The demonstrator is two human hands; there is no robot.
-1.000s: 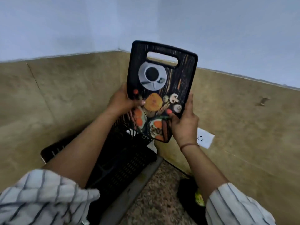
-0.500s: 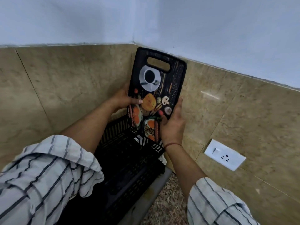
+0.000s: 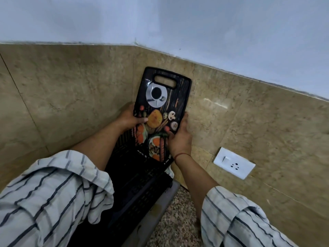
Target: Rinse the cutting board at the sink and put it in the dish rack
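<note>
The cutting board (image 3: 162, 104) is black with a printed coffee cup, mushrooms and vegetables, and a handle slot at its top. It stands upright in the corner of the tiled walls, its lower end down inside the far end of the black slatted dish rack (image 3: 142, 179). My left hand (image 3: 129, 118) grips its left edge, thumb across the print. My right hand (image 3: 179, 138) holds its lower right edge, fingers along the side. Whether the board's bottom rests on the rack floor is hidden.
Beige marble wall tiles meet in a corner right behind the board. A white socket with a switch (image 3: 234, 164) is on the right wall. The rack sits on a grey tray (image 3: 160, 207) over a speckled granite counter (image 3: 176, 223).
The board has come down from mid-air and back toward the wall corner, its lower end sinking into the rack. Both hands kept their hold and went down with it.
</note>
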